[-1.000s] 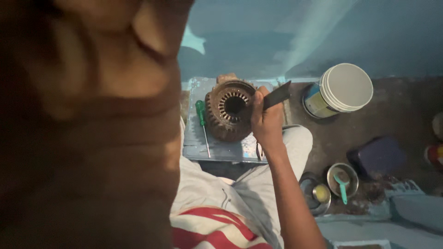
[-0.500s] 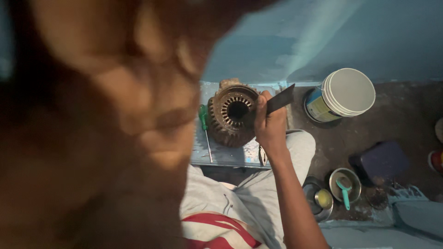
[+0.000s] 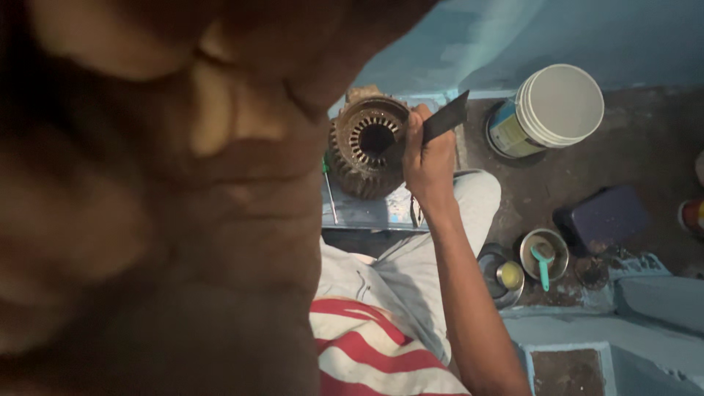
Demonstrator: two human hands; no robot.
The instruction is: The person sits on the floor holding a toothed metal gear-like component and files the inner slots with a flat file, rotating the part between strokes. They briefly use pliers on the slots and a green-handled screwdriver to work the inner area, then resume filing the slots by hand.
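Observation:
A rusty brown motor stator [image 3: 358, 176] with a slotted round bore stands on a small blue platform [image 3: 370, 214] in front of my knees. My right hand [image 3: 429, 165] grips a flat dark blade-like tool [image 3: 447, 119], whose lower end reaches into the stator's bore. At the stator's far rim a bit of my left hand [image 3: 363, 94] shows, resting on it; the rest of that hand is hidden. A large blurred brown mass [image 3: 147, 220] very close to the camera covers the whole left half of the view.
A green-handled screwdriver [image 3: 328, 183] lies on the platform left of the stator. On the floor to the right are a white lidded bucket [image 3: 557, 106], a dark blue box [image 3: 601, 220], a bowl with a teal brush [image 3: 544, 257] and a small tin [image 3: 508, 276].
The blurred mass has spread further right across the view. My right hand stays at the stator with the tool, which has shifted only slightly.

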